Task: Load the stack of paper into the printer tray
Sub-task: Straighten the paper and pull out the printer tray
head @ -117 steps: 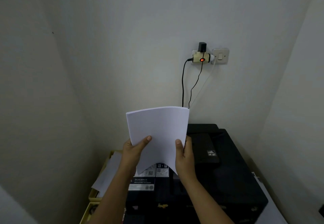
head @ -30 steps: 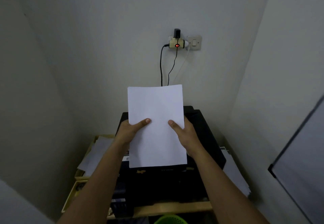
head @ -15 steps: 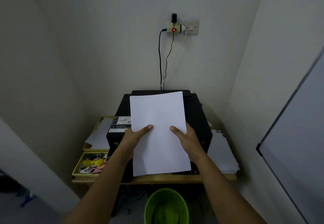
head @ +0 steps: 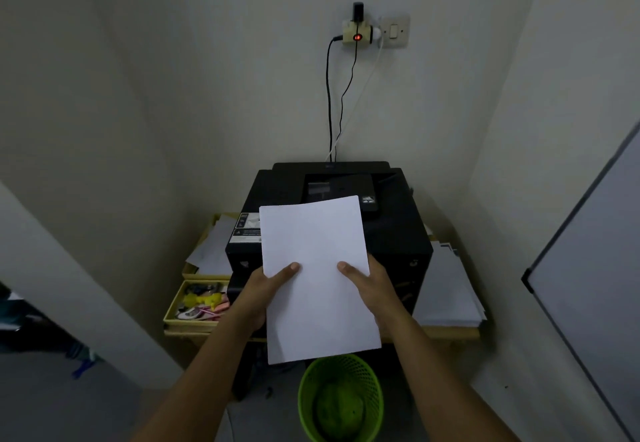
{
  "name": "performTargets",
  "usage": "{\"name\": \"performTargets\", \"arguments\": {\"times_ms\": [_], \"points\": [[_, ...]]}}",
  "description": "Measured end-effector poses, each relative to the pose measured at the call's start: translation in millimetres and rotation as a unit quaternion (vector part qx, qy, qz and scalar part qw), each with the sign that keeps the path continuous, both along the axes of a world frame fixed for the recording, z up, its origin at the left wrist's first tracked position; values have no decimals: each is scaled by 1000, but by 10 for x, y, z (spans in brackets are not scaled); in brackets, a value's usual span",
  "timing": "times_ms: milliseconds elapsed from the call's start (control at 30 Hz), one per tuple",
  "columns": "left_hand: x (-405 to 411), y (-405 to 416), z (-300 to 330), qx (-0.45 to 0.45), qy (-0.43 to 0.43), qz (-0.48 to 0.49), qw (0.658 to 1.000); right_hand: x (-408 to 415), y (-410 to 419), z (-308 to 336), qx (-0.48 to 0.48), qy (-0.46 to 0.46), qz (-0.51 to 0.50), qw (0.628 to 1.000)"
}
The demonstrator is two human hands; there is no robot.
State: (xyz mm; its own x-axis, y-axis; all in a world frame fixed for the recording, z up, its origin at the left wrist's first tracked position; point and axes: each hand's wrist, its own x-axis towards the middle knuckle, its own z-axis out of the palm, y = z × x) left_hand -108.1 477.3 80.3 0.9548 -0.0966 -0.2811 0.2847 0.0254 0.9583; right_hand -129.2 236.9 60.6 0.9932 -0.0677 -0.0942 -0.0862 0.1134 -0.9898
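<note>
I hold a white stack of paper (head: 317, 275) flat in front of me, over the front of the black printer (head: 398, 230). My left hand (head: 265, 291) grips its left edge, thumb on top. On the right edge my right hand (head: 372, 289) grips the same way. The printer stands on a small wooden table (head: 453, 332) against the back wall. The paper and my hands hide the printer's front, so no tray shows.
A green mesh bin (head: 341, 398) stands on the floor under the table's front. Yellow trays (head: 173, 310) with small items and loose sheets sit left of the printer. More paper (head: 446, 289) lies to its right. Cables (head: 329, 102) hang from a wall socket. A whiteboard (head: 595, 286) leans at the right.
The view has tilted down and backed off: printer, table and bin now show more fully. The paper has come lower and flatter in both hands, which still hold it.
</note>
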Motion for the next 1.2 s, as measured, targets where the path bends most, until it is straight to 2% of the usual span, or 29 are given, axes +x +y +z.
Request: {"name": "performTargets", "arguments": {"times_ms": [333, 433, 600, 767, 933, 1033, 1200], "points": [[-161, 425, -334, 103, -11, 34, 994, 44, 288, -570, -6, 62, 26, 998], [-161, 574, -428, 150, -3, 17, 988, 118, 360, -803, -18, 98, -13, 995], [-158, 793, -580, 222, -15, -17, 975, 178, 424, -1244, 23, 132, -77, 988], [-103, 1066, -924, 349, -48, -82, 932, 173, 448, -1719, 52, 169, -133, 975], [-28, 1219, -1338, 489, -68, -154, 856, 195, 474, -2125, 66, 195, -181, 962], [36, 1293, -1523, 515, -69, -192, 833, 224, 489, -2341, 86, 190, -209, 955], [131, 1353, -1718, 525, -124, -239, 808, 304, 558, -2667, 167, 184, -270, 930]]}}
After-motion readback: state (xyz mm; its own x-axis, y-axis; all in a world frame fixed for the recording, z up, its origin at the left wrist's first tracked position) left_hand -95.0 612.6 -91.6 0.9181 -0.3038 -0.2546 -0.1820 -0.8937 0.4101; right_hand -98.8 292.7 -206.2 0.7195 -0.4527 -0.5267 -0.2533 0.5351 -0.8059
